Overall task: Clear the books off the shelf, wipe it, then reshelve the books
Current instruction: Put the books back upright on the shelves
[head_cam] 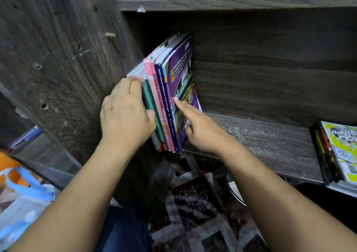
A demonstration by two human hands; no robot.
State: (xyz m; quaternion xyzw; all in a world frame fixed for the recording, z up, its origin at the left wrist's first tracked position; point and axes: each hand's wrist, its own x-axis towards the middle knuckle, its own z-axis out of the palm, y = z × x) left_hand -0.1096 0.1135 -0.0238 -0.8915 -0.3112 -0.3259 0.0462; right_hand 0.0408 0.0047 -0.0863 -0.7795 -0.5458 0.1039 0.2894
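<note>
Fingers (135, 85) of the left hand (125, 114) were curled round the left face of the books (166, 97), slipped between them and the side panel (67, 58), with the thumb laid across the spines, so that hand was holding the bundle. On the right hand (202, 128) 1 straight index finger (180, 105) pressed flat on the purple workbook (181, 74), the other fingers folded under and gripping nothing. The books stood upright at the far left end of the shelf (260, 136), leaning slightly, their lower corners jutting past its front edge. They looked like thin softcover school workbooks: glossy covers, narrow flat spines in teal, pink and navy, and the purple outer cover bowed outward, which suggested limp, flexible paper, not board. As a bundle they were probably fairly light but slick, so single books could slide out or fan apart. The safest hold seemed to be squeezing both outer faces low down near the spines, with a palm under the bottom edges. Whether they were going in or coming out could not be told. The shelf was dark wood-grain laminate, matte, with pale scuffs or dust streaks on its board. Well apart at the right end lay another pile of books (340, 151), flat with a green cover on top. Below were a patterned rug (193, 203) and an orange-and-blue fabric bag (25, 194).
</note>
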